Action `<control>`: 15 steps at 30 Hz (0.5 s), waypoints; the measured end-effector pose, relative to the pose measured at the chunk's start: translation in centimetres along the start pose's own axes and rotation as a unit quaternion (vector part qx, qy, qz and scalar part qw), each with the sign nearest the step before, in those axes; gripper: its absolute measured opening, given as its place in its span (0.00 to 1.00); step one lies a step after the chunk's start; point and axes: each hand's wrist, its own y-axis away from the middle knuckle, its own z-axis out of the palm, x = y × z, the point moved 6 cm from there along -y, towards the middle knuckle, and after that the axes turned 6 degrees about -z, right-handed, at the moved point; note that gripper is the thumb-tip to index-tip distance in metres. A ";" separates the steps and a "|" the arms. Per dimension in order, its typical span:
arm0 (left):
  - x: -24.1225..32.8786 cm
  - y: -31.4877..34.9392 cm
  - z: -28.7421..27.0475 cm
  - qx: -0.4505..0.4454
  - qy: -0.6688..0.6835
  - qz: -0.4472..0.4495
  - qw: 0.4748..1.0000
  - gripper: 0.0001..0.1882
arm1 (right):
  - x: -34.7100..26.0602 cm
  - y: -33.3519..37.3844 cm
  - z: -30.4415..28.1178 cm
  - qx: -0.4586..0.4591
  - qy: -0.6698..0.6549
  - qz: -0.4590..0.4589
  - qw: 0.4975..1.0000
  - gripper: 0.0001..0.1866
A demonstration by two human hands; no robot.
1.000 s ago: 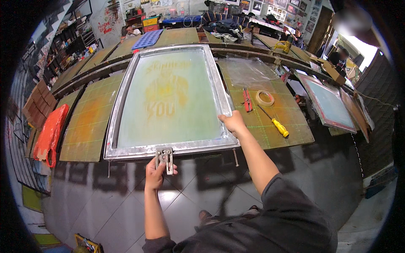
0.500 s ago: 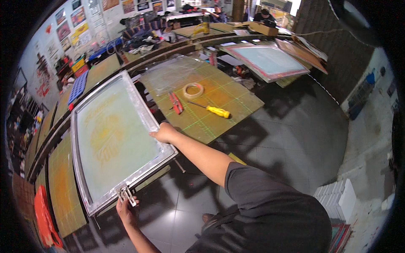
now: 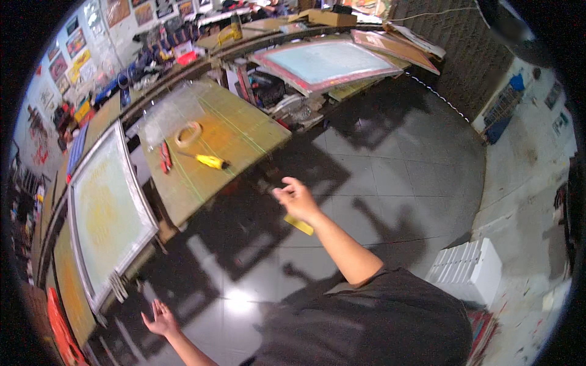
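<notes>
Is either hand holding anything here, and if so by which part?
Nothing is held: left hand and right hand are both open and empty, apart from the metal-framed printing screen.

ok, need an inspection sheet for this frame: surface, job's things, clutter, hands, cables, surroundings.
Surface: long bench with yellow-green print pads, plastic film over part of one.
Job's things: metal-framed printing screen lying flat on the bench, not held.
Clutter: tape roll, yellow-handled tool, red tool on the pad.
Hands: left hand open, empty, near the screen's corner; right hand open, empty, over the floor.
Cables: nothing seen.
Surroundings: dark tiled floor, second framed screen on a farther bench, white slatted box, posters on the wall.
</notes>
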 end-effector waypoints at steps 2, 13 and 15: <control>-4.4 3.0 -1.4 0.053 -0.039 0.011 0.998 0.38 | 2.9 2.7 -6.7 0.004 0.003 0.056 0.998 0.33; -33.2 13.9 7.6 -0.121 -0.362 -0.159 0.911 0.15 | 11.9 15.1 -35.7 0.164 -0.060 0.246 0.953 0.31; -33.7 15.8 11.8 -0.126 -0.456 -0.047 0.880 0.12 | 12.6 14.6 -37.2 0.167 -0.049 0.259 0.950 0.30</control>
